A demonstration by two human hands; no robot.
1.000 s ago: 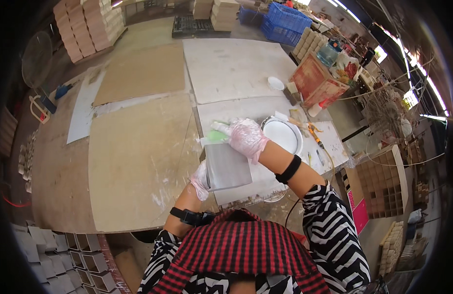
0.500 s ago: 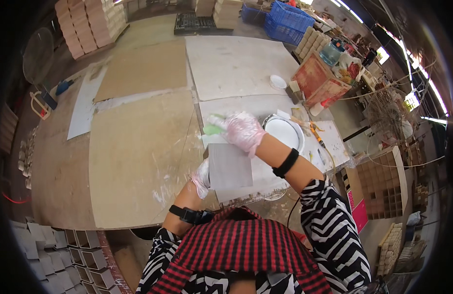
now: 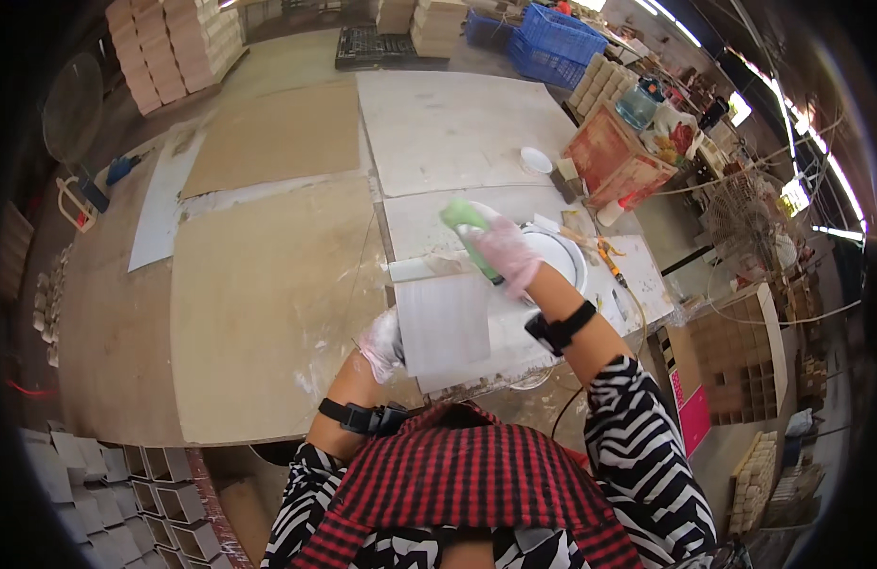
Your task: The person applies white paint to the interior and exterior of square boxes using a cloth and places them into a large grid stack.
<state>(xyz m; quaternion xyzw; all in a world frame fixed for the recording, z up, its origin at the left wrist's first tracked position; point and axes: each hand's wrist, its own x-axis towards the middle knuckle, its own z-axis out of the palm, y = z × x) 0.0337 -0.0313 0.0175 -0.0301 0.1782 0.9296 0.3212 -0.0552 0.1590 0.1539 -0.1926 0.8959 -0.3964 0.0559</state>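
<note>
A pale grey piece with a flat, nearly square face is near the near edge of the table, right of that edge's middle. Faint streaks run across its face; whether it rests on the tabletop or is held just above it, I cannot tell. A long white strip lies just beyond its far side. Farther right, a soft-looking green implement slants over the table, blurred, with a dark lower end.

Among the containers, hollow grey boxes are stacked off the table, below its near left corner. A small white bowl is near the table's far right side. Nearer the right edge stands a wide round tub, its inside smooth and white, partly covered by the right wrist.

The left hand, in a thin translucent glove, is against the left side of the pale piece, its forearm coming over the near edge. Its fingers are hidden there, so I cannot tell how tightly they are closed. The right hand, gloved and blurred, is closed around the green implement, raised between the pale piece and the tub, its forearm slanting in from the lower right.
</note>
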